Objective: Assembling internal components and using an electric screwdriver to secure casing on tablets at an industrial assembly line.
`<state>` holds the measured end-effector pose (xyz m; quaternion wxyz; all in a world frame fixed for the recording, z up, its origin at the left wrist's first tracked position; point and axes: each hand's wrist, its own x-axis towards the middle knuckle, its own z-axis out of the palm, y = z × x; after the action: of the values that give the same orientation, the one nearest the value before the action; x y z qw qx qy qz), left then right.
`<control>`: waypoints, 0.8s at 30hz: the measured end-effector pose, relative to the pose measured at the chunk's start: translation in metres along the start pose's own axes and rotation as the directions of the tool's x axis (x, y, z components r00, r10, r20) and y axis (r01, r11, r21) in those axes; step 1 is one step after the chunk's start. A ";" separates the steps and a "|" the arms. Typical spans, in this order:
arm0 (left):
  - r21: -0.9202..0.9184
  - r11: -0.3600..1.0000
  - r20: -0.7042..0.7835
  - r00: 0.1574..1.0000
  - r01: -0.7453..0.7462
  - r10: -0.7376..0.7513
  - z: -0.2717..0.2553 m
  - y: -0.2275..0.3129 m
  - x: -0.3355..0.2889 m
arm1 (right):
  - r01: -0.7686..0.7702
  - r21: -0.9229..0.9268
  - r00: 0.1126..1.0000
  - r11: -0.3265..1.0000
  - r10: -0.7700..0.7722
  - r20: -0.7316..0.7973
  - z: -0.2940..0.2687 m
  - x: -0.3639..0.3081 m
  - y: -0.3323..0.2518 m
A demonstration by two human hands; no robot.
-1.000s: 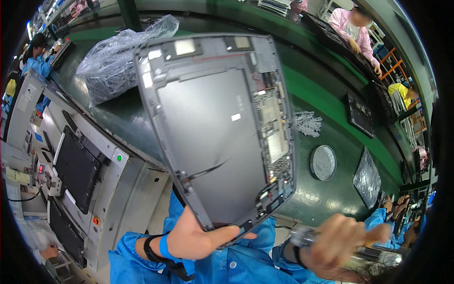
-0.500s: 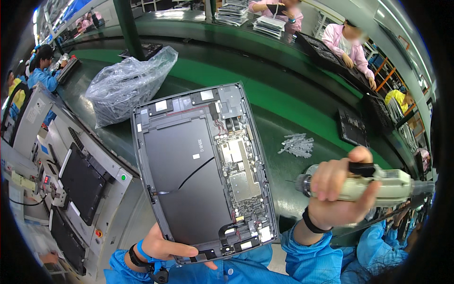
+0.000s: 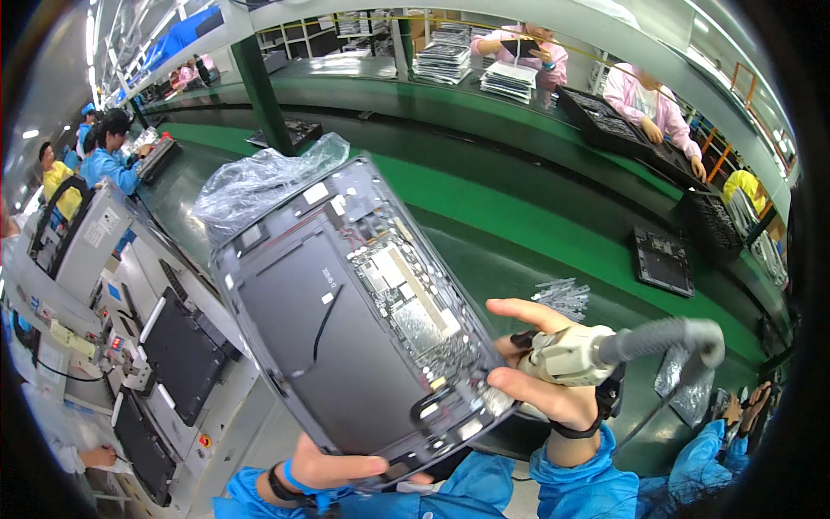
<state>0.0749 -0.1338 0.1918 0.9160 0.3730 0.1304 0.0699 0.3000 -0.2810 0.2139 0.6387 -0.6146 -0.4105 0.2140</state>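
Observation:
My left hand point(image 3: 333, 467) grips the lower edge of an opened tablet point(image 3: 324, 333), thumb on its inner face and fingers underneath. The tablet is tilted, showing a large dark battery point(image 3: 311, 316), a circuit board point(image 3: 406, 294) and a loose black strip lying over the battery. In my right hand point(image 3: 553, 394) is a pale electric screwdriver point(image 3: 562, 356) with a thick grey cable end, resting in the palm. The thumb and forefinger of that hand are spread by the tablet's right edge; whether they touch it I cannot tell. The screwdriver's tip is hidden.
Behind the tablet lies a clear plastic bag point(image 3: 259, 186). A pile of small grey strips point(image 3: 562, 298) sits on the green bench, with another opened device point(image 3: 663, 259) farther right. At left stands a machine holding dark panels point(image 3: 186, 355). Co-workers sit across and beside the bench.
The tablet has turned and tilted, its top shifting left. My right hand has swung the screwdriver round, cable end now to the right, and come in to the tablet's right edge.

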 end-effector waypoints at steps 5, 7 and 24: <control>0.422 0.827 0.127 0.927 -0.373 0.353 -0.079 -0.075 -0.040 | -0.236 0.239 0.972 0.942 0.233 0.041 -0.021 0.003 -0.006; 0.160 0.902 0.030 0.915 -0.402 0.403 -0.056 -0.041 -0.036 | -0.227 0.299 0.974 0.927 0.223 0.048 -0.032 0.007 0.001; -0.146 0.988 0.122 0.992 0.043 -0.025 -0.067 0.022 -0.011 | -0.282 0.599 0.918 0.749 0.028 0.396 -0.089 0.023 0.049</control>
<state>0.0439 -0.0761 0.1637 0.9484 0.3051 0.0760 0.0411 0.3949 -0.3097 0.1814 0.7033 -0.3391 -0.3685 0.5046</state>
